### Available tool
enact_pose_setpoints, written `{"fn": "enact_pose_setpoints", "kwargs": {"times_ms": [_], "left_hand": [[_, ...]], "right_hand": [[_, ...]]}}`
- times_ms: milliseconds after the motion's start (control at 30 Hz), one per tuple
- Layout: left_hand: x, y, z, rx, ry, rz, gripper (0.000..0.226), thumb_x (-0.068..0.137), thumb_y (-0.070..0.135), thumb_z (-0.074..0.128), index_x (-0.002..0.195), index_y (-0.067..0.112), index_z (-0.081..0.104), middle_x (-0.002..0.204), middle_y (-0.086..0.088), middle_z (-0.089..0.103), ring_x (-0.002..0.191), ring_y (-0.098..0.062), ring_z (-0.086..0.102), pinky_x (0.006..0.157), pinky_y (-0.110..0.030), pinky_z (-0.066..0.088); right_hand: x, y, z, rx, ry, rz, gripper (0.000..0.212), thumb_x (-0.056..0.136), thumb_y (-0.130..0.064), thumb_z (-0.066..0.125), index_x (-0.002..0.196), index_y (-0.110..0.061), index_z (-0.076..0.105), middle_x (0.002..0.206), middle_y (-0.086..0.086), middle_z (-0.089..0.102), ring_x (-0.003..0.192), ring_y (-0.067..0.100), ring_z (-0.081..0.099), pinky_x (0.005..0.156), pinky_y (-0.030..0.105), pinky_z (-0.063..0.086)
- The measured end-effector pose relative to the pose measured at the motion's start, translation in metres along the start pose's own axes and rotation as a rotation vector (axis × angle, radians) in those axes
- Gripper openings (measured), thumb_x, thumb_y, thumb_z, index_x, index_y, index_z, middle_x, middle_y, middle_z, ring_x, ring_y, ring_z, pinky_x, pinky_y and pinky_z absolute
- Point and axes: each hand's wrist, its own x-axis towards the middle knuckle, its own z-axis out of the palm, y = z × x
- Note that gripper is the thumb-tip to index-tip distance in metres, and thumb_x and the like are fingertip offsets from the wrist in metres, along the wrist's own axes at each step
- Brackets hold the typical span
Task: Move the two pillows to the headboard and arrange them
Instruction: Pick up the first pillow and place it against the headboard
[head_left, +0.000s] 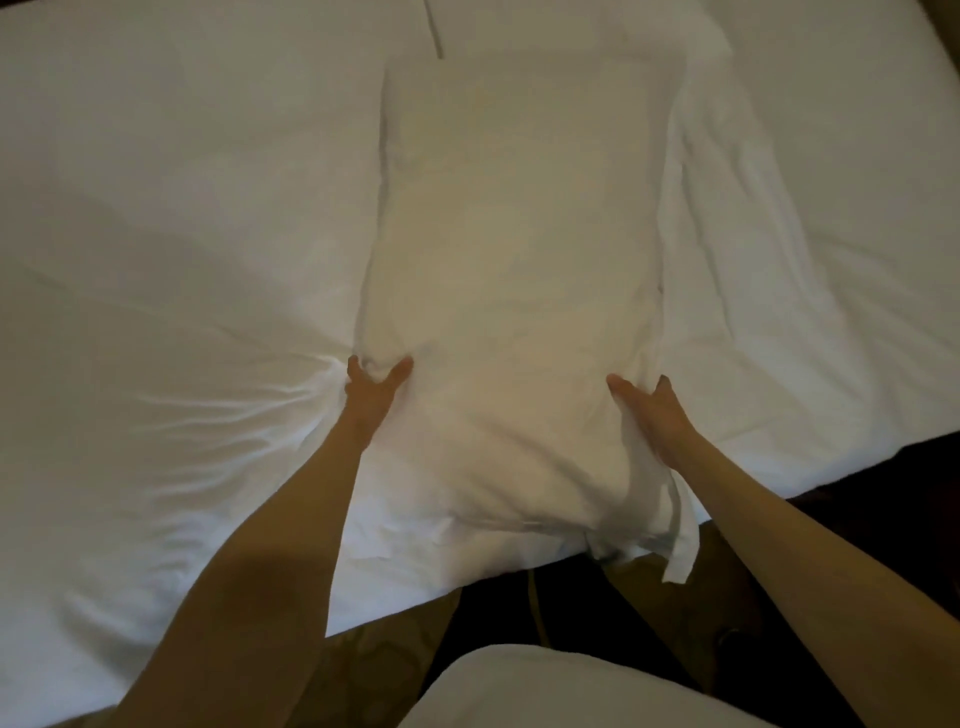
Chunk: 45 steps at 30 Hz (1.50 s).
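Pillow (511, 291): we see it lengthwise at frame centre on the bed (171, 249).
Left hand (371, 387): we grasp its lower left edge.
Right hand (652, 410): we grasp its lower right edge.

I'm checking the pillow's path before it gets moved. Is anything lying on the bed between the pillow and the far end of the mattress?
Nothing visible blocks it. The left hand and right hand already hold the pillow by its sides, and the bed sheet beyond it looks bare, only wrinkled. The headboard itself is not in view.
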Motion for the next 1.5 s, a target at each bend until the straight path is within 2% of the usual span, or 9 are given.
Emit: {"fn": "enact_pose_setpoints", "kwargs": {"times_ms": [167,367,500,600,800,1000,1133,1367,1500], "left_hand": [[0.000,-0.002,0.004,-0.113,-0.038,0.006,0.094,0.072,0.047,0.077,0.145,0.009,0.030,0.140,-0.012,0.050,0.122,-0.029,0.053,0.105,-0.044,0.043],[-0.031,0.017,0.031,-0.208,-0.036,0.045,0.072,0.066,0.034,0.084,0.125,0.006,0.053,0.123,-0.011,0.063,0.111,-0.027,0.060,0.100,-0.041,0.046],[-0.064,0.042,0.046,-0.340,0.016,0.086,0.059,0.068,0.019,0.082,0.120,0.005,0.058,0.115,-0.012,0.067,0.104,-0.029,0.063,0.093,-0.042,0.052],[-0.095,0.078,0.066,-0.429,0.107,0.204,0.027,0.069,0.012,0.078,0.092,0.023,0.067,0.092,0.000,0.072,0.086,-0.020,0.068,0.071,-0.031,0.057],[-0.164,0.168,0.138,-0.488,0.305,0.471,0.020,0.069,0.006,0.070,0.085,0.018,0.068,0.080,0.006,0.070,0.062,0.002,0.066,0.055,-0.016,0.052],[-0.212,0.260,0.195,-0.520,0.406,0.610,0.014,0.068,0.008,0.069,0.073,0.020,0.067,0.073,0.005,0.068,0.060,0.001,0.064,0.055,-0.020,0.052],[-0.229,0.315,0.213,-0.520,0.450,0.668,0.010,0.067,0.011,0.067,0.066,0.020,0.063,0.070,0.004,0.065,0.065,-0.008,0.063,0.059,-0.025,0.048],[-0.232,0.407,0.232,-0.514,0.430,0.779,0.025,0.078,0.026,0.063,0.100,0.013,0.064,0.094,-0.001,0.069,0.087,-0.016,0.066,0.068,-0.026,0.051],[-0.228,0.456,0.234,-0.578,0.410,0.850,0.025,0.074,0.018,0.066,0.096,0.008,0.067,0.093,-0.006,0.072,0.088,-0.021,0.068,0.074,-0.033,0.056]], "right_hand": [[0.004,-0.001,-0.005,-0.022,-0.024,0.058,0.086,0.078,-0.052,0.067,0.141,-0.014,0.023,0.120,0.001,0.043,0.099,0.022,0.046,0.081,0.037,0.040],[-0.004,-0.008,-0.025,-0.078,-0.053,0.064,0.084,0.077,-0.053,0.068,0.138,0.000,0.041,0.134,0.016,0.053,0.115,0.033,0.053,0.094,0.041,0.044],[-0.012,-0.027,-0.037,-0.083,0.077,-0.088,0.061,0.081,-0.041,0.069,0.124,0.001,0.055,0.119,0.016,0.063,0.095,0.027,0.057,0.081,0.034,0.045],[-0.009,-0.053,-0.069,-0.104,0.132,-0.233,0.040,0.084,-0.037,0.063,0.107,-0.004,0.063,0.100,0.010,0.066,0.084,0.024,0.059,0.073,0.031,0.044],[0.011,-0.125,-0.172,-0.008,0.158,-0.521,0.025,0.088,-0.030,0.056,0.089,-0.007,0.065,0.087,0.007,0.068,0.080,0.024,0.064,0.071,0.035,0.052],[0.026,-0.208,-0.278,-0.003,0.191,-0.775,0.019,0.090,-0.024,0.053,0.078,-0.010,0.059,0.077,0.007,0.063,0.071,0.022,0.056,0.061,0.031,0.043],[0.035,-0.258,-0.322,0.007,0.213,-0.897,0.026,0.091,-0.025,0.055,0.083,-0.001,0.059,0.080,0.014,0.065,0.073,0.028,0.058,0.062,0.038,0.048],[0.045,-0.336,-0.379,-0.027,0.323,-1.099,0.022,0.095,-0.022,0.052,0.076,-0.011,0.048,0.066,-0.002,0.051,0.055,0.008,0.043,0.047,0.022,0.030],[0.048,-0.386,-0.405,-0.044,0.391,-1.176,0.020,0.095,-0.023,0.050,0.098,-0.006,0.062,0.084,0.004,0.063,0.071,0.018,0.055,0.054,0.022,0.035]]}}
